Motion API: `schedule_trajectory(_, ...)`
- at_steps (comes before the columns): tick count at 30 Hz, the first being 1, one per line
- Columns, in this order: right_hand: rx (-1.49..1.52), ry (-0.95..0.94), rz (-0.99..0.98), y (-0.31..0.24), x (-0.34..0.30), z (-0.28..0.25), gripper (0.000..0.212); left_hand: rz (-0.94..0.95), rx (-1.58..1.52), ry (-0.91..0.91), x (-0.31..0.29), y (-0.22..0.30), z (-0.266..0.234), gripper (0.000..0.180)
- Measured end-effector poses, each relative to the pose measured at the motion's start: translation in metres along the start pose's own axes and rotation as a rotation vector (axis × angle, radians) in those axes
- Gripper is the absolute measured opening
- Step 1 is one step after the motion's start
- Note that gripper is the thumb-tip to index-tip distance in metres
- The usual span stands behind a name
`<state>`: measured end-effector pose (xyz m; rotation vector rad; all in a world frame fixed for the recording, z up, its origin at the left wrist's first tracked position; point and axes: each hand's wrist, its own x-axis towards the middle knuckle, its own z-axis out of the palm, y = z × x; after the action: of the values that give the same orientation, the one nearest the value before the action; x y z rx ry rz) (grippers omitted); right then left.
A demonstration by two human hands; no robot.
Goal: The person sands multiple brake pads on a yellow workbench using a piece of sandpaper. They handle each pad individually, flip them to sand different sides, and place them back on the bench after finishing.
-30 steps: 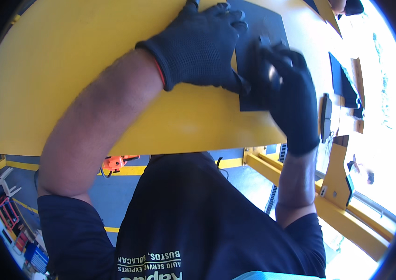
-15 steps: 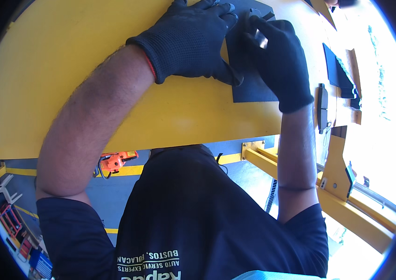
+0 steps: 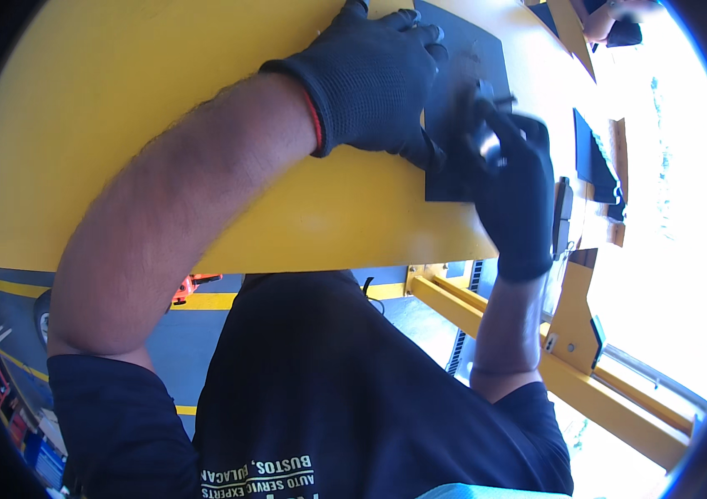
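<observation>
My left hand (image 3: 378, 83), in a black knit glove, lies with fingers spread across the left edge of a dark grey rectangular sheet (image 3: 471, 51), pressing it against the yellow tabletop (image 3: 303, 212). My gloved right hand (image 3: 515, 195) is closed around a small part with a shiny metal face and dark end tabs, which looks like a brake pad (image 3: 491, 143). It is over the near half of the sheet. Motion blur and my fingers hide much of its shape. Beside my right hand, another brake pad (image 3: 563, 212) lies at the table's right side.
Dark folded sheets (image 3: 596, 162) rest at the right edge. A yellow metal frame (image 3: 486, 324) runs below the table on the right. Another person's arm (image 3: 603, 23) shows at the top right. An orange machine (image 3: 191, 287) sits on the floor, partly behind my left arm.
My right hand has slid toward me along the sheet with the brake pad. My left hand stays spread on the sheet's edge. The whole view has shifted somewhat.
</observation>
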<state>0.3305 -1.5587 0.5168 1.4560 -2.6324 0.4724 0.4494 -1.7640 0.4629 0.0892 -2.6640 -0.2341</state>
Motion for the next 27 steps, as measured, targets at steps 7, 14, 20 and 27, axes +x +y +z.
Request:
schedule_trajectory(7,0.063,0.045,-0.306,0.035,0.055,0.012,0.036,0.048,0.039,0.039,0.003,-0.003,0.002,0.109)
schedule_trajectory(14,-0.057,0.031,-0.094,0.015,0.009,0.000,0.038,0.018,0.022,-0.033,0.004,0.000,-0.003,0.112)
schedule_trajectory(20,-0.054,0.048,0.030,-0.010,0.032,0.014,0.042,0.023,-0.013,-0.098,0.002,-0.001,-0.016,0.111)
schedule_trajectory(27,-0.125,0.059,0.038,0.005,0.057,0.018,0.041,0.029,-0.002,-0.172,0.004,0.019,-0.049,0.109)
